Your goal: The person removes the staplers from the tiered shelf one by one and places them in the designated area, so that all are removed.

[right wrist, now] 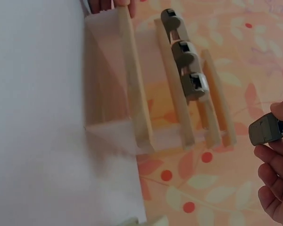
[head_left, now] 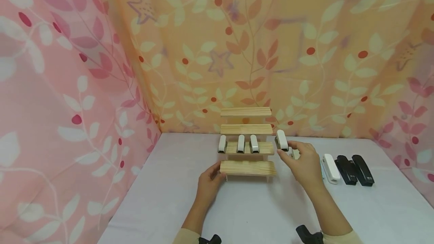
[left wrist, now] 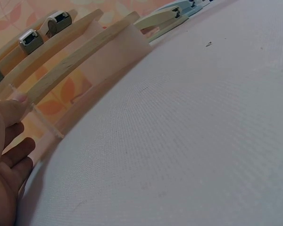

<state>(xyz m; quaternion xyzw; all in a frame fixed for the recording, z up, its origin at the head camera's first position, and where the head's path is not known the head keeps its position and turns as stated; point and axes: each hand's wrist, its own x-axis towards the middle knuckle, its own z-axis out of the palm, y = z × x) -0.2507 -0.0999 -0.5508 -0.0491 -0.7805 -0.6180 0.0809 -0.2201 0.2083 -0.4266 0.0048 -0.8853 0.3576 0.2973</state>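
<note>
A tiered rack with wooden steps stands on the table. My left hand grips the left end of its lowest step; in the left wrist view the thumb lies against the step's edge. Three white staplers stand on the second step from the bottom: one at the left end, one in the middle and another just right of it. Off the rack's right side, my right hand holds another white stapler in the air between thumb and fingers, apart from the step.
Right of the rack lie a white stapler and two black staplers. Behind the right hand are a pale cream stapler and a light blue one, both partly hidden. The upper two steps bear nothing. A patterned curtain hangs behind the table.
</note>
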